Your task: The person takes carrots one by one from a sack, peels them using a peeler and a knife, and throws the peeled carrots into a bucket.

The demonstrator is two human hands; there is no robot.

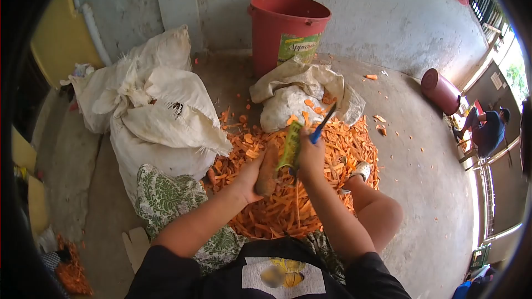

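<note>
My left hand [247,180] is closed round a brownish unpeeled root [268,170], held upright above a heap of orange peelings [266,216]. Close to its right, my right hand [311,158] grips a yellow-green tool [290,147] that looks like a peeler, its lower end beside the root. The same hand also has a blue-handled knife [316,134], its dark blade pointing up and to the right. A thin orange strip hangs below the right hand. The fingertips of the right hand are partly hidden.
Full white sacks [160,111] stand at the left. Behind the heap are a crumpled sack [299,91] and a red bucket [266,33] by the wall. A dark red barrel [440,91] lies tilted at the right, near a seated person [490,133].
</note>
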